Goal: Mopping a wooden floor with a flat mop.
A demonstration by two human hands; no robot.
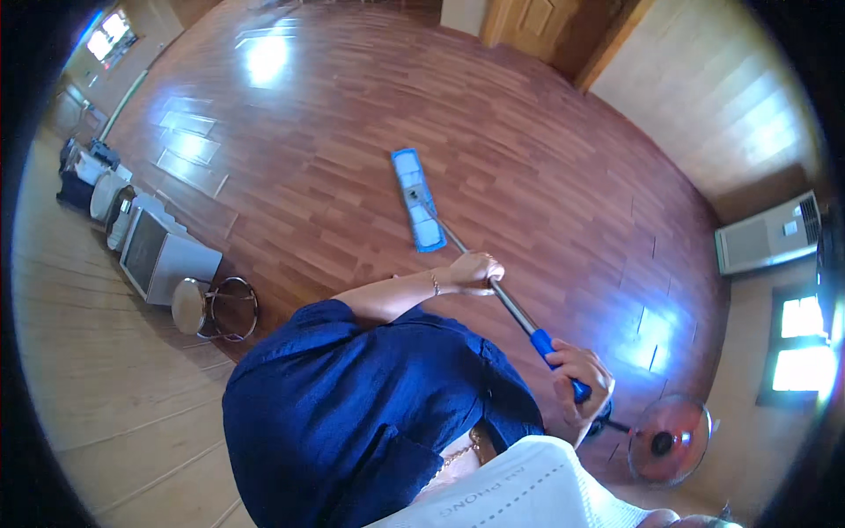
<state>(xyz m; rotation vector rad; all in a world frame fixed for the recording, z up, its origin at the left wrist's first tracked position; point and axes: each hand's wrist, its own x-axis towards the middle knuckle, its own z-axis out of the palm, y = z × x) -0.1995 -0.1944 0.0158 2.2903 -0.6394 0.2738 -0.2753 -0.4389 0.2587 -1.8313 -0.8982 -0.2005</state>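
Note:
A flat mop with a light blue pad lies on the brown wood-look floor ahead of me. Its metal pole slants from the pad back toward my right side. My left hand is wrapped around the middle of the pole, with a bracelet on that wrist. Higher up the pole, my right hand grips the blue handle near its end. Both hands are closed on the mop, and its pad rests flat on the floor.
At left stand a round stool with metal legs and a white boxy appliance, with several items lined up behind. A red fan stands at the lower right. A white air conditioner is by the right wall; a wooden door is far off.

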